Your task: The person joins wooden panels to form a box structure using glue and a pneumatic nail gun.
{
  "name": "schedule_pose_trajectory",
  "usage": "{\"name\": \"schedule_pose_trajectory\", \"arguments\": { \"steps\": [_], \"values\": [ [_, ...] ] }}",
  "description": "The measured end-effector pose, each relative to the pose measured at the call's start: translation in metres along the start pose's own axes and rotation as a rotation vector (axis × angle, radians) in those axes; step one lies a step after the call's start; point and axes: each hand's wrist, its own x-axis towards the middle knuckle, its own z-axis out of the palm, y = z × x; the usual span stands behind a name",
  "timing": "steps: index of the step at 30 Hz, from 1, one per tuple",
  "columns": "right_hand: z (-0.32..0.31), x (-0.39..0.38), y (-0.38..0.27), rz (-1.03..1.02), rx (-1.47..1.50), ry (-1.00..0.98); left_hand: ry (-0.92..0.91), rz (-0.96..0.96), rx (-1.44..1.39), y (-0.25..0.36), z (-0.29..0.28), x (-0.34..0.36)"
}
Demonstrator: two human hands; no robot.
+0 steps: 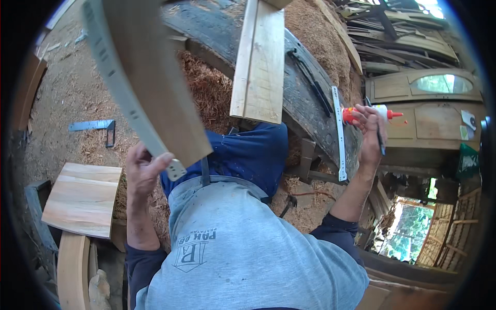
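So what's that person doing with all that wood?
A person in a grey top is working in a woodshop full of sawdust. The left hand holds up a curved wooden board by its lower end. The right hand grips a white glue bottle with a red tip and also a pen. A flat plank lies on the dark curved bench, beside a long metal ruler. A metal square lies on the floor.
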Motion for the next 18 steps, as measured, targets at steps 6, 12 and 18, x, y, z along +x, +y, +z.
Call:
{"name": "schedule_pose_trajectory", "arguments": {
  "steps": [6, 12, 18],
  "values": [
    [-0.024, -0.058, 0.046, 0.033, -0.868, -0.096, 0.478, -0.147, -0.170, -0.107, -0.107, -0.031],
    [-0.012, -0.076, 0.071, -0.031, -0.657, -0.046, 0.599, -0.400, -0.093, -0.215, -0.200, -0.053],
    [0.019, -0.044, 0.076, -0.205, -0.692, -0.102, 0.508, -0.582, -0.107, -0.270, -0.216, -0.064]
  ]
}}
